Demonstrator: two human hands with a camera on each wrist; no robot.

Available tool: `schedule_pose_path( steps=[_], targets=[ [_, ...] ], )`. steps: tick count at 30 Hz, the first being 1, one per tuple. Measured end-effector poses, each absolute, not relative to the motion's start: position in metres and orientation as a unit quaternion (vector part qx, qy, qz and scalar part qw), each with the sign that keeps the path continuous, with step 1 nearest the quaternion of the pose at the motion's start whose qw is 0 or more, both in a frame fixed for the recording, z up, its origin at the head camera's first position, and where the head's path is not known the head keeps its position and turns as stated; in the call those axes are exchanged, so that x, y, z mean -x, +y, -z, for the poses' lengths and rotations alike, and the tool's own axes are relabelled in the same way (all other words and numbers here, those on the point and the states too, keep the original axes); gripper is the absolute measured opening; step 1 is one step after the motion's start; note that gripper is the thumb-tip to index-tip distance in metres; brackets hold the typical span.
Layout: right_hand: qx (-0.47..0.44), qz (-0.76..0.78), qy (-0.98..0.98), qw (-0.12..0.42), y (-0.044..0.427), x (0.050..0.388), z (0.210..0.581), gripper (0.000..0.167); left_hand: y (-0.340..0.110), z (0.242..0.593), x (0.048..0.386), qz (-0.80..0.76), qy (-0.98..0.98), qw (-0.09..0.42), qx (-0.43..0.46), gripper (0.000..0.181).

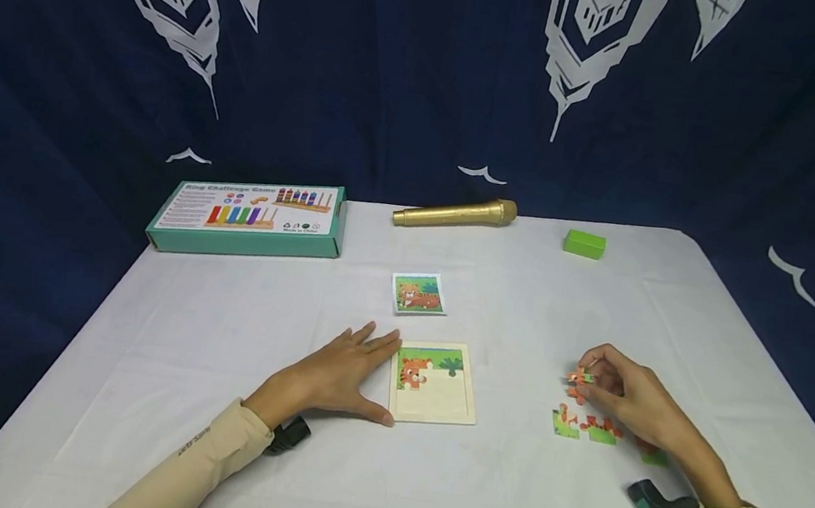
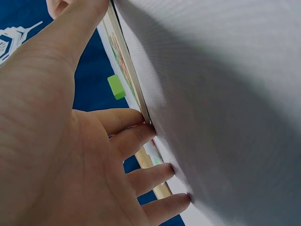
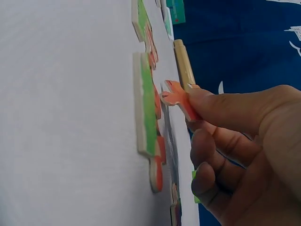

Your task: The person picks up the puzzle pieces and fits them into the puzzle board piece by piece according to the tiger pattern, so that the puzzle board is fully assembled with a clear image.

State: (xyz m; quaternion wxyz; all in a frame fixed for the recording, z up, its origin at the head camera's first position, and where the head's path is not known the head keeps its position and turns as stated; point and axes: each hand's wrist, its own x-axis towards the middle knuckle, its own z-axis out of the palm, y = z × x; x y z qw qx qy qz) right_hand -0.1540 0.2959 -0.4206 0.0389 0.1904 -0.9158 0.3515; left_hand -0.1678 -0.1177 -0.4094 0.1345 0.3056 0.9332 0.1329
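Right fingers (image 1: 603,353) pinching puzzle piece (image 3: 176,96), loose pieces (image 1: 601,435) near, green block (image 1: 585,245) beyond

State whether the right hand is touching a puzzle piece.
Touching. The right wrist view shows it plainly: the right hand pinches an orange puzzle piece, with the thumb against it.

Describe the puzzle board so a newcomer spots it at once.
On the white table, find the spread left hand. It touches the left edge of the puzzle board, a pale, squarish tray. Unlike the smaller picture card just beyond it, which shows a whole tiger scene, the board is only partly filled, bare across its bottom and lower right.
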Motion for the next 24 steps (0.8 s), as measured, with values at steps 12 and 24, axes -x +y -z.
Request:
schedule_pose_path(
  steps=[12, 24],
  targets=[
    [-0.181, -0.426, -0.886, 0.004, 0.284, 0.161, 0.411, 0.021, -0.119, 0.41, 0.168, -0.135, 0.932, 0.135, -0.307, 0.111],
    [-0.191, -0.511, -0.836, -0.058, 0.26, 0.173, 0.407, 0.028, -0.119, 0.409, 0.167, -0.135, 0.932, 0.133, -0.308, 0.111]
  ],
)
